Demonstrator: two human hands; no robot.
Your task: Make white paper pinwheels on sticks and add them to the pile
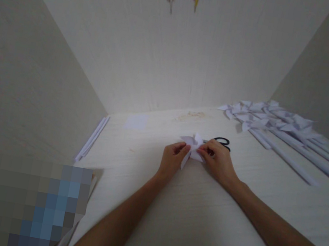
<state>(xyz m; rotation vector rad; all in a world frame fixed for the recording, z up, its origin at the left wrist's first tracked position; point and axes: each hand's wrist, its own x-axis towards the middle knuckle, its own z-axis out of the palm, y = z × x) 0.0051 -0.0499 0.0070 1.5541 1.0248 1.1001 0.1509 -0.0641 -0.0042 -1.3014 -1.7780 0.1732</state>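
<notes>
Two hands on one white paper pinwheel head, mid-surface, slightly toward the far edge. Left hand pinches its near-left blade; right hand pinches the right side, fingers pressed together. Black scissors lie just behind the right hand. Progress, by my read: a batch of finished pinwheels on paper sticks is piled at the far-right corner; this head looks folded but has no stick yet. Spare rolled sticks along the left edge, a paper square near the far edge. No containers visible.
</notes>
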